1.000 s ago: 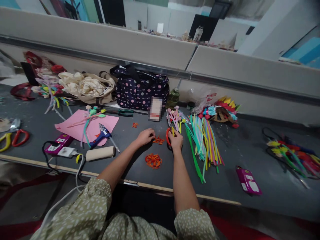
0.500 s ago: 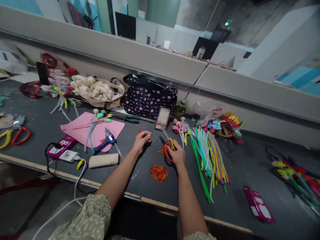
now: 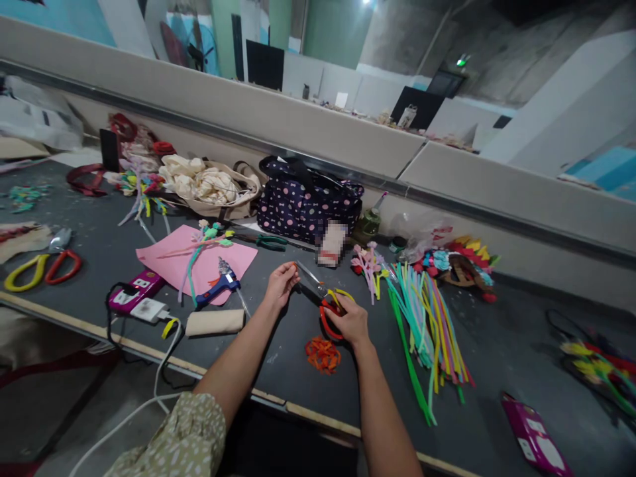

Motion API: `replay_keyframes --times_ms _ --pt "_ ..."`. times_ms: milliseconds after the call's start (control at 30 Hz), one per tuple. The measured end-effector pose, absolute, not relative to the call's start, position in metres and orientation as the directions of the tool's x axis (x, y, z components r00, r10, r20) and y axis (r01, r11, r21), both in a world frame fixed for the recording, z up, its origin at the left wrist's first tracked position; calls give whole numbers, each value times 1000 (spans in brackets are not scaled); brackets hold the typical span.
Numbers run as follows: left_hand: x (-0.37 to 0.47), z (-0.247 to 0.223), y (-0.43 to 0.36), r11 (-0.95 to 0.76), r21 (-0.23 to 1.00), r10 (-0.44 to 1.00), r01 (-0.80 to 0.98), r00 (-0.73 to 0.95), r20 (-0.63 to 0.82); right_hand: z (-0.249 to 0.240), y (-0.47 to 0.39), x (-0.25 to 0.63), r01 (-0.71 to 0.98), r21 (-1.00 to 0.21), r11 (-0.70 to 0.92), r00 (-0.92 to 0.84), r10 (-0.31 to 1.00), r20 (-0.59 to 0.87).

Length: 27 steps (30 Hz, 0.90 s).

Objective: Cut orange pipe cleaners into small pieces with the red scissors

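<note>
Scissors [image 3: 322, 290] swung toward my left hand [image 3: 281, 286], pinching small orange piece [image 3: 295, 266], now within cutting reach; right hand [image 3: 354, 320] curled round handles.

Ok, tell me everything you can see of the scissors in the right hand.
The scissors have shiny, metal-looking blades and two handle loops, one red and one yellow, which look like plastic. They are open, blades apart and loops spread, with the right hand on the loops. They point away from the body and toward the left hand, the upper blade's tip close to its fingertips; whether they touch is unclear. The orange pile lies nearer the body than the scissors.
</note>
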State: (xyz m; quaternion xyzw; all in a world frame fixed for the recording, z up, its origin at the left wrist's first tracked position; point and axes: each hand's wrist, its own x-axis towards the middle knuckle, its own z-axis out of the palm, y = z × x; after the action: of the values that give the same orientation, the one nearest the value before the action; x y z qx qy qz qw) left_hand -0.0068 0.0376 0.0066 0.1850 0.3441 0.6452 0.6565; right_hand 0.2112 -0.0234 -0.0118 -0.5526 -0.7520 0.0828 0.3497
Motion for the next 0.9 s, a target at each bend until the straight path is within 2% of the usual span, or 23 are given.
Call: replay_keyframes --times_ms 233,500,900 --pt "-8 6 37 111 695 970 -710 -74 -230 -12 -24 212 785 -493 375 -163 893 420" --pt "-8 2 37 113 697 964 -708 -92 -250 -15 -21 214 827 -419 375 -204 894 399" --pt "-8 1 38 128 714 950 -688 -121 -288 -13 -22 211 837 -416 355 -204 909 364"
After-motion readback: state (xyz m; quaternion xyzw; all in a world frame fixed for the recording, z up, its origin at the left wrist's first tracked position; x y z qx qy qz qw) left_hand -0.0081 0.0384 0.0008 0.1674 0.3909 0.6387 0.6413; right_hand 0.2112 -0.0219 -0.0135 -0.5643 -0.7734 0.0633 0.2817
